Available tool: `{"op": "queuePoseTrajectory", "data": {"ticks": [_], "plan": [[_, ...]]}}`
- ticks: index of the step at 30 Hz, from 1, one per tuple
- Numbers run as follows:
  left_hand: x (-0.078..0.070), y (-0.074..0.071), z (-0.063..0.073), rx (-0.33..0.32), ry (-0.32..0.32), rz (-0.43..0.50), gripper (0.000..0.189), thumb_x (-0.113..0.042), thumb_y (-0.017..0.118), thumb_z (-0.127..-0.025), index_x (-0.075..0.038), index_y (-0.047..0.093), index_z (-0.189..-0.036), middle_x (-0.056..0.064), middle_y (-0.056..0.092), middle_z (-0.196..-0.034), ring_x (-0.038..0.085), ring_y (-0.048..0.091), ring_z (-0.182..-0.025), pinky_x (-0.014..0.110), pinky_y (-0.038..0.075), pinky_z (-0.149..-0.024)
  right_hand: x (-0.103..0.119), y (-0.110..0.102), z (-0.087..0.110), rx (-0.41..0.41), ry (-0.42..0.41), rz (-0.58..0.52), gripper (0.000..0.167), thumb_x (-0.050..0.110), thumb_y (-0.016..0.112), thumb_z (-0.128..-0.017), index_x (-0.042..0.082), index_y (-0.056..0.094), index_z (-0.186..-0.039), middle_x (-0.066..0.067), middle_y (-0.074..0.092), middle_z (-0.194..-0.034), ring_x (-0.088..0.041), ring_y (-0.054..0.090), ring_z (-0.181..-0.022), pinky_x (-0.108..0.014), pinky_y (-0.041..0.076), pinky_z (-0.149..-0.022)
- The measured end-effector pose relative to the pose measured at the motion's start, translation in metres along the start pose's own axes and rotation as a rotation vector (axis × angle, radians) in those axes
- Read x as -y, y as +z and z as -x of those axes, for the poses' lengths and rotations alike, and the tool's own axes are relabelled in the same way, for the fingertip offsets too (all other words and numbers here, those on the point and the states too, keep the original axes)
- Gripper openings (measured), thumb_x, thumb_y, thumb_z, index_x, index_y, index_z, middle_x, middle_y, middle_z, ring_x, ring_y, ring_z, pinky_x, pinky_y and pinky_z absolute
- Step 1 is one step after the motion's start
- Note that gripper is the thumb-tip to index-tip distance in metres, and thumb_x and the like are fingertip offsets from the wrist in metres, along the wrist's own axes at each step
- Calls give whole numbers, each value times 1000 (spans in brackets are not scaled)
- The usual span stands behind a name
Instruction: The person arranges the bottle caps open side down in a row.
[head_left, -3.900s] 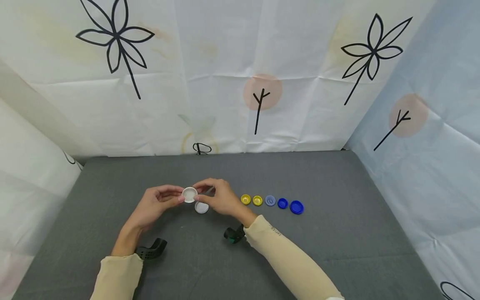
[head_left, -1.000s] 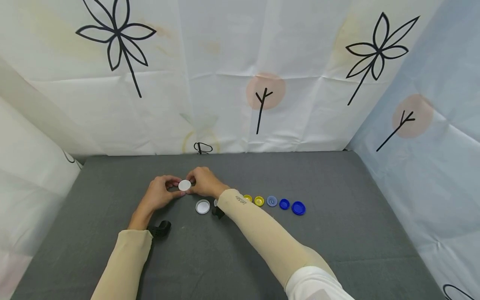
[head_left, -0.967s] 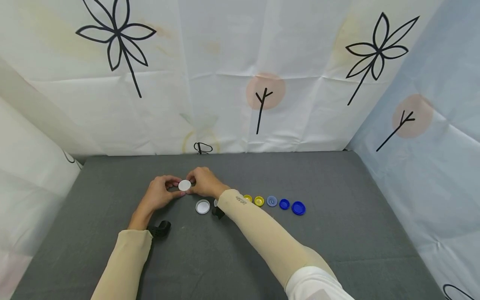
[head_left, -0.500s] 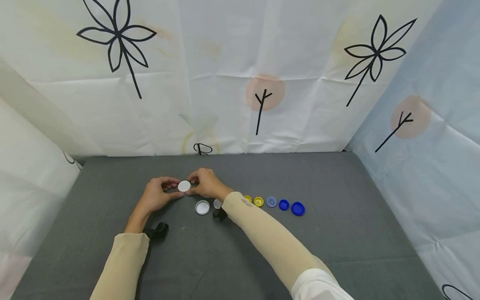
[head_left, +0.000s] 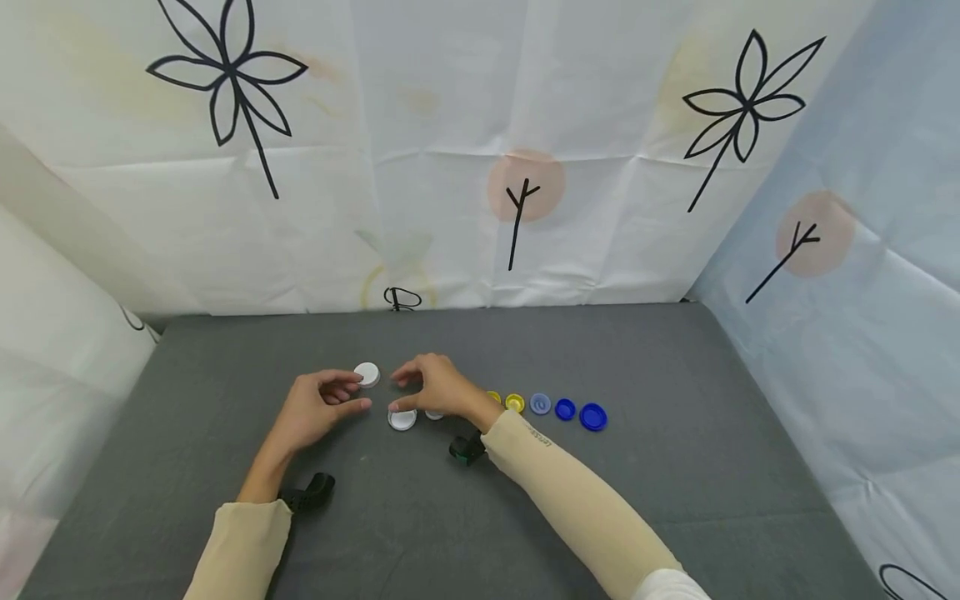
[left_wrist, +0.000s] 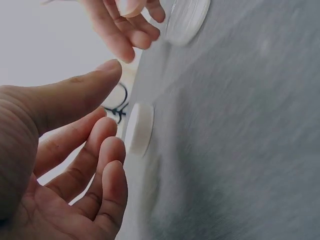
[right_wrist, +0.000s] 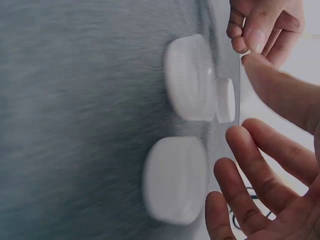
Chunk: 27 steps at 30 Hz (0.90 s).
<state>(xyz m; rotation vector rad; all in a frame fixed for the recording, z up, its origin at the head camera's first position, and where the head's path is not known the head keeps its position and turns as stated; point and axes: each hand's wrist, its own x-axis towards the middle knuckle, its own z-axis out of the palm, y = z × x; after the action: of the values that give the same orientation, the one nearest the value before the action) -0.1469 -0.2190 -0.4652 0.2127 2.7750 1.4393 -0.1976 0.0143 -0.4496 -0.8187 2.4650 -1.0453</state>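
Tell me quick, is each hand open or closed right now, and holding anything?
Left hand: open, holding nothing, beside a white cap.
Right hand: open, holding nothing.

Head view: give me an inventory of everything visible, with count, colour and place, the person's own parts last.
white caps: 3, white, left end of the row, one partly hidden
yellow caps: 2, yellow, right of the white caps, one partly hidden
pale blue cap: 1, pale blue, right of the yellow caps
dark blue caps: 2, dark blue, right end
tabletop: 1, grey, under the caps
patterned cloth: count unclear, white and pale blue, behind and beside the tabletop
sleeves: 2, cream, lower frame
wrist devices: 2, black, beside the sleeve ends
left hand: 1, bare, nearest the leftmost cap
right hand: 1, bare, over the other white caps
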Motion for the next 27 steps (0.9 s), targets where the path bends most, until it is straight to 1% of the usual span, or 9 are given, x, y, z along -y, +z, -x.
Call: {"op": "queuePoseTrajectory", "data": {"ticks": [2,4,6,9,12,19,24,27], "plan": [[-3,4,4,22,16,17,38,-15,87,-83,4,73,-112,13,71,-96,19,63,-81,25,51,-70,-3,1,8,-4,-18,13,49,28,87,-84,7,72,-125,-4,72,-113,-16,64,-107,-26,49,-91],[-4,8,6,55,29,24,36,-14,87,-82,4,74,-111,10,71,-94,17,62,-78,25,51,-69,-5,2,15,-4,-33,43,50,29,88,-82,7,72,-125,-3,71,-114,-15,63,-106,-28,46,-96],[-4,12,7,93,40,32,36,-13,88,-81,4,74,-110,8,71,-93,15,62,-77,26,51,-68,-7,3,20,-7,-37,79,53,31,89,-80,9,72,-125,-2,69,-115,-16,59,-106,-32,42,-101],[-4,19,7,146,51,33,36,-13,88,-81,3,73,-110,7,70,-93,15,61,-78,27,51,-68,-8,5,27,-12,-24,120,57,34,91,-78,12,72,-127,-2,65,-118,-17,54,-109,-39,36,-104],[-4,24,6,174,52,19,37,-14,88,-80,3,73,-110,5,69,-93,16,60,-78,27,50,-68,-9,8,31,-21,-11,139,58,34,92,-76,14,72,-127,-2,62,-121,-19,51,-112,-41,35,-102],[-9,31,7,166,40,-32,36,-15,91,-77,0,75,-106,2,69,-90,17,58,-80,30,46,-69,-10,15,33,-43,-24,193,51,32,90,-79,17,74,-124,-2,60,-122,-19,49,-113,-38,35,-93],[-13,35,8,159,38,-58,32,-15,91,-77,-3,76,-103,0,68,-88,17,55,-79,31,44,-69,-10,18,34,-61,-20,222,45,31,88,-82,17,75,-123,-2,58,-123,-20,48,-113,-36,33,-91],[-14,35,8,154,37,-64,31,-14,90,-78,-3,76,-104,0,68,-88,17,56,-79,31,45,-69,-10,18,35,-75,-27,205,43,30,87,-83,16,75,-122,-2,59,-121,-19,48,-112,-36,33,-90]]}}
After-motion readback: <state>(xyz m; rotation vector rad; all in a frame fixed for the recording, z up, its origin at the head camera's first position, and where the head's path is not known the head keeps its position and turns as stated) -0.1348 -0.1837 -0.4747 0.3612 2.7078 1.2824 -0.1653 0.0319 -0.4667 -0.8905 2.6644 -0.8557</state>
